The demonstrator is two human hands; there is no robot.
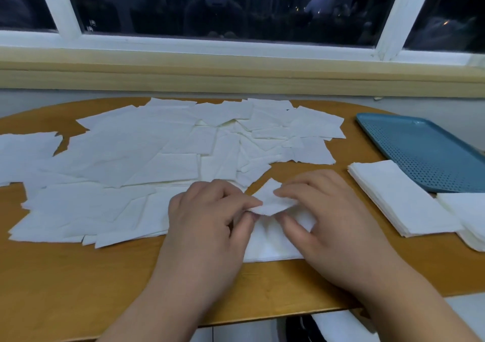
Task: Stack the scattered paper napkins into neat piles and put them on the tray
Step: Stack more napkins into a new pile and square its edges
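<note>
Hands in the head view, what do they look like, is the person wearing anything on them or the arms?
The left hand and right hand are bare: no gloves or rings show. The left forearm and right forearm are bare too, with no sleeves, watch or bracelet in view.

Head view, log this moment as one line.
left hand, right hand: pinch napkin over small pile | neat stack: beside tray | scattered napkins: many remain

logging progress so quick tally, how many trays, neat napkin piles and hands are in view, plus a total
blue tray: 1
neat napkin piles: 3, pile by the tray, pile at the right edge, pile under the hands
hands: 2, left hand, right hand, both pinching one napkin
total: 6
loose napkins overlap too much to count
</note>
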